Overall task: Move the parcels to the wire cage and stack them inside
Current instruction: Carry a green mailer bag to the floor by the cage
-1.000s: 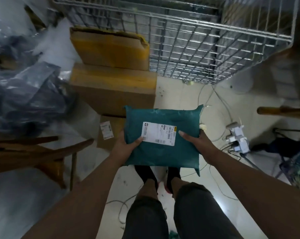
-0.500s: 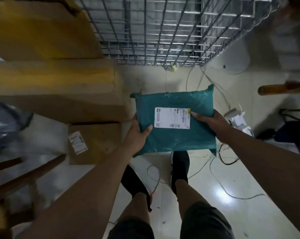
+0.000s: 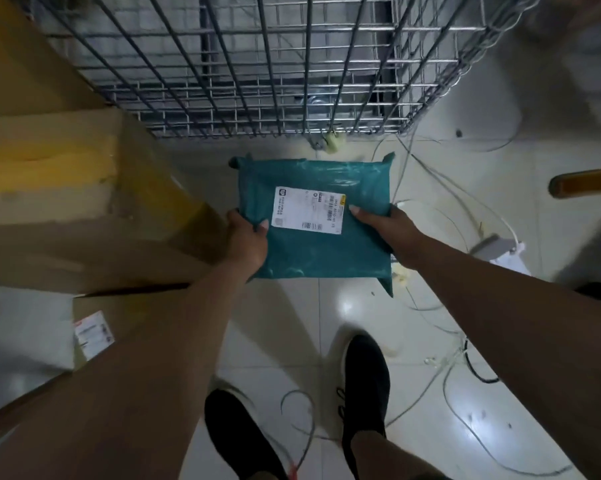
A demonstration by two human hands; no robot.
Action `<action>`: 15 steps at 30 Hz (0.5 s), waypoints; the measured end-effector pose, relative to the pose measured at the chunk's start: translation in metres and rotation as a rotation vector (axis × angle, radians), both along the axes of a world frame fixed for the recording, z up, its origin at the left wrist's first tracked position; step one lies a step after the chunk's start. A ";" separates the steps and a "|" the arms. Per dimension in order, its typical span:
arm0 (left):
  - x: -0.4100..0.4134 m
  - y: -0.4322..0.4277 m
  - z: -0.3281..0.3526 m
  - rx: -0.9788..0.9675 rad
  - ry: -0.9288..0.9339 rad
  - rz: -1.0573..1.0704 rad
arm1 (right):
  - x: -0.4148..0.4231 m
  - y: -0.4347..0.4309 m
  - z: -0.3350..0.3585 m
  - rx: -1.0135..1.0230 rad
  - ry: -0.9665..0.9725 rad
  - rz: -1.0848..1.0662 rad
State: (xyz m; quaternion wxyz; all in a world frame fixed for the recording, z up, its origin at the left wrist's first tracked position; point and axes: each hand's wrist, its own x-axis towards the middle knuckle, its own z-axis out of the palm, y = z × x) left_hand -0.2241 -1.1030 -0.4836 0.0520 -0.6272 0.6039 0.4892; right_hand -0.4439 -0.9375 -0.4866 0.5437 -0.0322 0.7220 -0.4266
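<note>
**2 hands hold a teal parcel just short of the wire cage**

1 white label [image 3: 308,210] sits on the top face of the teal parcel [image 3: 326,261]. It carries a barcode and a small yellow mark at 1 corner, but the print is too blurred to read. The parcel, a soft plastic mailer, is held flat above the tiled floor [image 3: 285,327], its far edge near the foot of the wire cage [image 3: 257,64] but not touching it.

The left hand [image 3: 247,237] grips the near-left edge, thumb on top beside the label. The right hand [image 3: 392,233] grips the right edge, thumb at the label's side. Both sets of fingers are clamped on the parcel, those underneath hidden.

Stacked cardboard boxes [image 3: 67,188] crowd the left, close to the left hand. The lowest box [image 3: 126,317] bears an unreadable white and red sticker. Loose cables [image 3: 448,209] trail over the floor to the right. A strip of open floor lies between parcel and cage. What the cage holds cannot be told through the mesh.
</note>
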 end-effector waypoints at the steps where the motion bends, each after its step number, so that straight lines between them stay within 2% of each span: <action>1: -0.003 -0.004 -0.008 0.015 -0.011 0.001 | -0.001 -0.005 -0.010 0.000 0.009 -0.005; 7: -0.017 -0.020 -0.050 0.015 0.023 0.021 | -0.011 -0.024 -0.066 0.005 0.047 -0.019; 15: -0.020 -0.036 -0.088 0.040 0.019 0.055 | -0.009 -0.040 -0.108 0.041 0.055 0.011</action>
